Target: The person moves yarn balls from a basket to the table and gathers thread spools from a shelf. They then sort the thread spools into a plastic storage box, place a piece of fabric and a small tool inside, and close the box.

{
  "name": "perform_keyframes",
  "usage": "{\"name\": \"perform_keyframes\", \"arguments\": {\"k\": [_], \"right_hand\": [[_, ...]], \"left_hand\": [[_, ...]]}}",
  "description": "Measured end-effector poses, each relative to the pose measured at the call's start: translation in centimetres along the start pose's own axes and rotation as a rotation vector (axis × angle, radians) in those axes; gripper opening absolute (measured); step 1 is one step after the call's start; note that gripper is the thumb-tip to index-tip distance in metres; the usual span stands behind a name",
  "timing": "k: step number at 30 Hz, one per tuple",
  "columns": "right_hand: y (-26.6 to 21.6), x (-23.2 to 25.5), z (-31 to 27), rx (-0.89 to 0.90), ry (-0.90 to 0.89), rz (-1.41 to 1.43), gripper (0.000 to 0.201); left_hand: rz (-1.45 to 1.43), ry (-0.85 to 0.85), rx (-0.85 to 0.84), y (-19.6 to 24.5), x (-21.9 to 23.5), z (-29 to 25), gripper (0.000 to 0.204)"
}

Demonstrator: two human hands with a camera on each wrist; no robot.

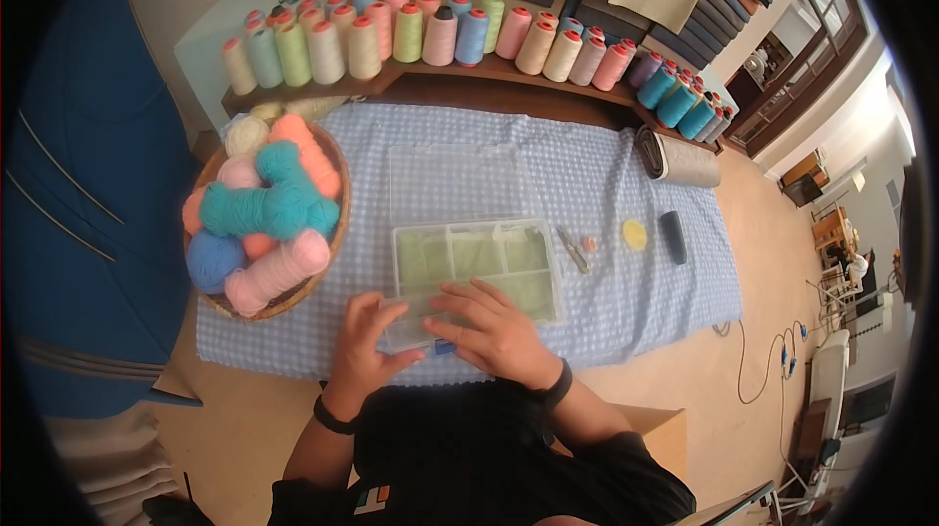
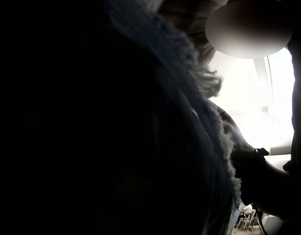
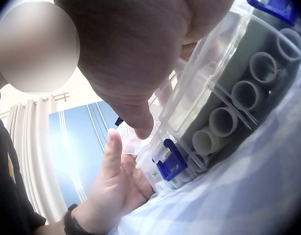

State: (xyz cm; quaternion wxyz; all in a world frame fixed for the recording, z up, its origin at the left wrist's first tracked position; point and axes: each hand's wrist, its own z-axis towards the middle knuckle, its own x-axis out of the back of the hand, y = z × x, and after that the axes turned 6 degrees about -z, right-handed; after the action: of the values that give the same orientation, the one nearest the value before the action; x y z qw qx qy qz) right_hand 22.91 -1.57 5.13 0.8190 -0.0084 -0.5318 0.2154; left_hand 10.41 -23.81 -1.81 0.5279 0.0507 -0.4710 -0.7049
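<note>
A clear plastic compartment box [image 1: 556, 306] lies on the checked cloth, its lid [image 1: 460, 182] folded back flat behind it. Pale green material fills the compartments. In the right wrist view, round tube ends [image 3: 223, 121] show in a row through the box's side, with a blue latch [image 3: 171, 161] near one corner. My left hand [image 1: 367, 342] is at the box's front left corner, thumb spread from the fingers. Over the front of the box lies my right hand [image 1: 499, 335], fingers extended toward the left hand. The left wrist view is mostly dark, with only the cloth edge showing.
A basket [image 1: 339, 223] of yarn stands at the left. Right of the box lie small snips [image 1: 575, 250], a pink piece [image 1: 589, 243], a yellow disc [image 1: 635, 235] and a dark grey object [image 1: 674, 238]. Thread cones [image 1: 409, 34] line the back shelf; rolled fabric [image 1: 680, 158] lies back right.
</note>
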Motion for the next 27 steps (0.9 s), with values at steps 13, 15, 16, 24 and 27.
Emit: {"name": "perform_keyframes", "arguments": {"k": [13, 15, 16, 24, 27], "right_hand": [[-0.02, 0.11, 0.03, -0.005, -0.008, 0.02, 0.064], [0.01, 0.06, 0.02, -0.003, -0.009, 0.018, 0.063], [0.01, 0.06, 0.0, -0.003, -0.009, 0.017, 0.063], [-0.04, 0.16, 0.02, -0.016, -0.018, 0.047, 0.06], [0.05, 0.18, -0.05, -0.034, -0.042, 0.067, 0.059]], "left_hand": [[-0.016, -0.001, 0.006, 0.0, 0.0, -0.02, 0.077], [-0.016, -0.002, 0.01, 0.01, 0.0, -0.09, 0.076], [-0.016, -0.003, 0.011, 0.01, 0.0, -0.11, 0.076], [0.013, -0.019, -0.017, -0.14, 0.11, -0.18, 0.075], [0.018, -0.007, -0.037, -0.23, 0.12, -0.06, 0.083]]}}
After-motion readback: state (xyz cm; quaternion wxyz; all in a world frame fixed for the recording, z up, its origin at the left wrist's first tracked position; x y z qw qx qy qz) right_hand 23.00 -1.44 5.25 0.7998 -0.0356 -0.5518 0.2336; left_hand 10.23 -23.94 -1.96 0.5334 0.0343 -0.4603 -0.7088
